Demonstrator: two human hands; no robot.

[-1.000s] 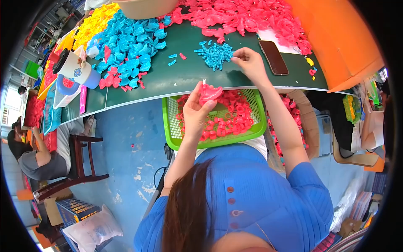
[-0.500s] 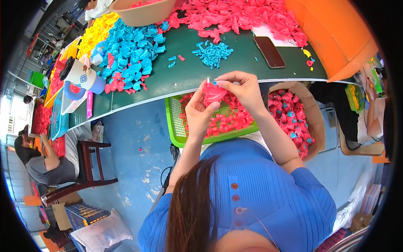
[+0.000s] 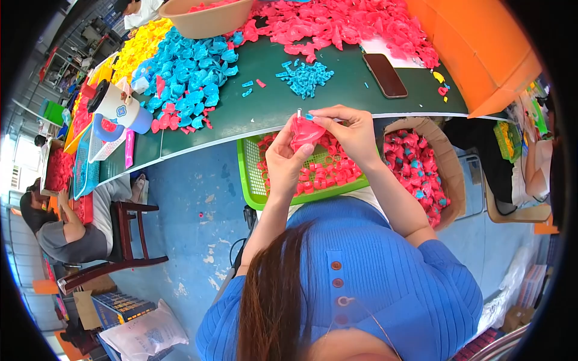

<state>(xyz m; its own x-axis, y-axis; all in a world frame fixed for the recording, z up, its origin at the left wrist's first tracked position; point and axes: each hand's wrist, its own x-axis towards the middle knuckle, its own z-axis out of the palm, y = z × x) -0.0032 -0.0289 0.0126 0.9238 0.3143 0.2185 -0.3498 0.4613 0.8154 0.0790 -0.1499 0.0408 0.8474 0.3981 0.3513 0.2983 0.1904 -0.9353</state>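
Observation:
Between my hands, over the table's front edge, is a pinkish-red plastic part (image 3: 306, 133). My left hand (image 3: 286, 157) grips it from the left, with a thin white tip showing above the fingers. The thumb and forefinger of my right hand (image 3: 346, 129) pinch a small blue plastic piece (image 3: 309, 117) at the part's upper edge. Whether the two pieces are joined, I cannot tell. Below my hands, a green basket (image 3: 253, 180) holds many red ring-shaped parts (image 3: 328, 174).
On the green table (image 3: 253, 111) lie small blue pieces (image 3: 305, 78), a phone (image 3: 385, 75), heaped blue parts (image 3: 192, 72) and red parts (image 3: 355, 24). A cup (image 3: 117, 108) stands left. An orange bin (image 3: 481, 48) and a carton of red-and-blue pieces (image 3: 457, 180) are right.
The small blue piece has shifted slightly at the red part's upper edge, and my right fingers have moved a little with it. My left hand keeps its grip.

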